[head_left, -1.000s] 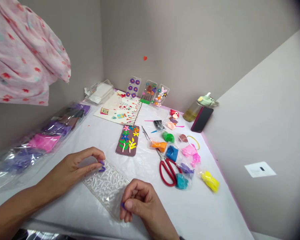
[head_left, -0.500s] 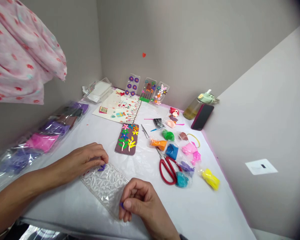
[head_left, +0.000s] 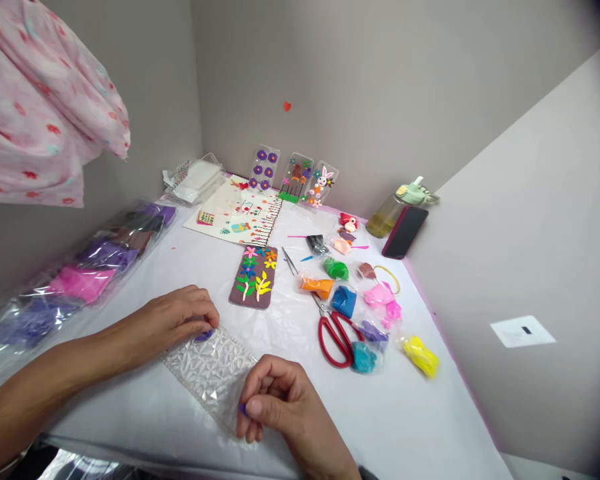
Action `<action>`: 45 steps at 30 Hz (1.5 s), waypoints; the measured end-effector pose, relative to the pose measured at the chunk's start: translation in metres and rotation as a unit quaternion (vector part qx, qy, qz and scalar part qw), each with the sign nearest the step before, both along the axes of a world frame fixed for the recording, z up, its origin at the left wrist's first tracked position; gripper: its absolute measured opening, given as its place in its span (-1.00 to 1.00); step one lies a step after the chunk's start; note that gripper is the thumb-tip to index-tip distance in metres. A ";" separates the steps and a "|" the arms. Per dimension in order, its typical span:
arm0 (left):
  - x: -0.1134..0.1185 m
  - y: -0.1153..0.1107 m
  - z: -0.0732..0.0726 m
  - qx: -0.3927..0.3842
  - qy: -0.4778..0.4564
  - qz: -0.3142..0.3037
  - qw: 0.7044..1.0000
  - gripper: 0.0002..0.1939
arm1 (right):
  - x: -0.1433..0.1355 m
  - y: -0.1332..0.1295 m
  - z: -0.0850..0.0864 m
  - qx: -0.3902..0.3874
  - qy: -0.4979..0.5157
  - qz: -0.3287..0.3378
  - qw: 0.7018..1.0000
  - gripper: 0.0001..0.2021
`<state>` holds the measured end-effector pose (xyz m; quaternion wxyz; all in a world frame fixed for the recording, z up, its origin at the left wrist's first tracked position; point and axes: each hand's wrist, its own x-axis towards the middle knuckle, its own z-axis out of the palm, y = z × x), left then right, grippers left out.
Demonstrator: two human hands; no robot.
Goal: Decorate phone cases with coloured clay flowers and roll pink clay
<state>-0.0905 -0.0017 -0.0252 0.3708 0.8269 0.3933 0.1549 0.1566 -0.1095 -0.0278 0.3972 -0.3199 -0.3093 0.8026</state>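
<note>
A clear phone case (head_left: 207,373) with a faceted surface lies flat at the table's near side. At its far left end my left hand (head_left: 187,315) is closed, thumb and fingers together on a small purple clay piece (head_left: 204,335) on the case. Over the near right end, my right hand (head_left: 273,400) pinches a bit of purple clay (head_left: 243,409) between thumb and forefinger. Its other fingers curl beside the case. Beyond the hands lies a brown phone case (head_left: 253,277) decorated with coloured clay flowers.
Red-handled scissors (head_left: 336,341) and tweezers (head_left: 289,261) lie among several bagged clay lumps, such as blue clay (head_left: 344,301). Decorated cases (head_left: 296,178) lean on the wall behind a drawn sheet (head_left: 240,213). A bottle (head_left: 395,210) and a phone (head_left: 405,232) stand at the right edge.
My left fingertips have shifted slightly over the purple clay piece, covering it a little differently. My right hand keeps its pinch almost unmoved. The whole view has shifted very slightly.
</note>
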 end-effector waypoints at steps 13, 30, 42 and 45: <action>-0.009 -0.001 -0.007 0.049 -0.013 0.035 0.998 -0.67 | 0.000 0.001 0.000 -0.003 0.000 -0.008 1.000 -0.64; 0.049 -0.097 0.000 0.170 -0.145 0.105 0.969 -0.83 | -0.015 -0.002 -0.003 0.029 -0.078 -0.159 0.984 -0.69; 0.050 -0.096 -0.006 0.211 -0.136 0.150 0.956 -0.84 | -0.019 -0.006 0.008 0.069 -0.128 -0.158 0.977 -0.67; 0.037 -0.092 -0.005 0.126 -0.159 0.208 0.957 -0.93 | -0.012 -0.011 0.014 0.054 -0.040 -0.056 0.996 -0.65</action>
